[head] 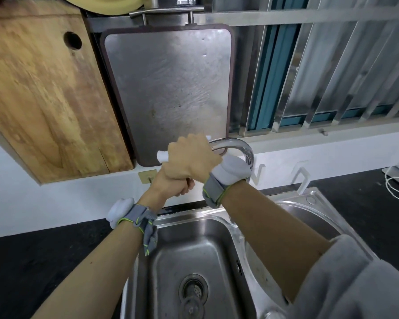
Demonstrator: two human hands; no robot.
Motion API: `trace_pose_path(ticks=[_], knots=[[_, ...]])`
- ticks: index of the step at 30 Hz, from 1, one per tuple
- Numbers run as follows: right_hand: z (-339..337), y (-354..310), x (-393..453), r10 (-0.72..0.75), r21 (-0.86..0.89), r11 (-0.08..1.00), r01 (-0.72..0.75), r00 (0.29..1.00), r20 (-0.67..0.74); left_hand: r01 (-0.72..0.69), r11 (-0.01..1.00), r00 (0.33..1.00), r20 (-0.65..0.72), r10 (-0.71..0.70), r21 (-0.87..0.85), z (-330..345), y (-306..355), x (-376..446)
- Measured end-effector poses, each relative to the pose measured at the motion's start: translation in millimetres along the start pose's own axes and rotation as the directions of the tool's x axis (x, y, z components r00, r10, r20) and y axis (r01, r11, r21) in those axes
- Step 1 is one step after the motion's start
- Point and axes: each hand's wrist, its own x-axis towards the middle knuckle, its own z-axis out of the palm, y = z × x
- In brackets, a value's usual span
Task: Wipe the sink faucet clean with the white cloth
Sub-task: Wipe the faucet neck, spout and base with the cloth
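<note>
Your right hand (191,157) grips the soft, limp white cloth (162,155) wrapped over the slick, rigid faucet (237,146) arching above the sink (194,249), while your left hand (177,184), curled just beneath, seems to steady something hidden.

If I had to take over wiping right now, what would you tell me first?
Right hand: grips the white cloth wrapped over the top of the faucet arch.
Left hand: curled just below it, seemingly round the spout end, which is hidden.
Faucet stands behind the sink, curving towards you.
Done: wiping is under way at the arch's left part.
Left: probably the bare right bend and the stem. How clean it is, I cannot tell.
</note>
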Motion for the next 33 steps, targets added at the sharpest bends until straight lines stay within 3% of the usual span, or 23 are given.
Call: trace_pose_path(ticks=[1, 3, 5, 7, 10, 12, 16, 21, 25, 28, 33], knots=[[-3.0, -3.9, -2.9, 0.009, -0.143, 0.99, -0.02, 0.997, -0.078, -0.011, 1.0, 1.0, 0.021, 0.011, 0.013, -0.7, -0.6, 1.2], [-2.0, 1.7, -1.6, -0.135, -0.093, 0.988, 0.125, 0.984, -0.116, -0.005, 0.999, 0.999, 0.035, 0.004, 0.043, -2.0, 0.9, 1.2], [7.3, 13.0, -6.7, -0.204, -0.146, 0.975, 0.169, 0.94, -0.274, 0.0, 0.998, 1.0, 0.028, -0.001, 0.059, -2.0, 1.5, 0.9], [26.7, 21.3, -14.5, -0.253, -0.205, 0.962, 0.18, 0.868, -0.428, -0.023, 0.997, 1.0, 0.022, 0.022, 0.074, -2.3, 1.8, 0.5], [47.6, 33.2, -23.8, -0.259, -0.152, 0.965, 0.214, 0.682, -0.684, -0.012, 0.999, 1.0, -0.005, 0.012, 0.042, -2.3, -0.3, -2.3], [55.4, 36.3, -26.7, -0.251, -0.157, 0.966, 0.203, 0.617, -0.746, 0.005, 1.0, 1.0, -0.026, -0.005, 0.01, -2.1, -1.2, -3.0], [61.9, 35.5, -24.7, -0.135, -0.076, 0.99, 0.122, 0.616, -0.776, 0.054, 0.997, 0.998, -0.027, -0.056, -0.052, -3.0, -1.2, -1.0], [66.6, 36.8, -23.4, 0.181, 0.22, 0.975, -0.007, 0.596, -0.783, 0.06, 0.996, 0.997, -0.033, -0.062, -0.066, -2.6, -1.7, 0.2], [59.5, 60.0, -23.8, 0.575, 0.673, 0.74, -0.009, 0.526, -0.626, 0.048, 0.996, 0.997, -0.059, -0.052, -0.076, 0.1, -3.5, 2.4], [56.4, 74.7, -23.2, 0.641, 0.776, 0.631, -0.024, 0.58, -0.503, 0.039, 0.996, 0.995, -0.093, -0.047, -0.081, 4.9, -3.8, 4.5], [55.1, 93.5, -19.0, 0.722, 0.919, 0.365, -0.147, 0.668, -0.179, 0.028, 0.994, 0.989, -0.142, -0.043, -0.105, 8.1, -8.1, 5.6]])
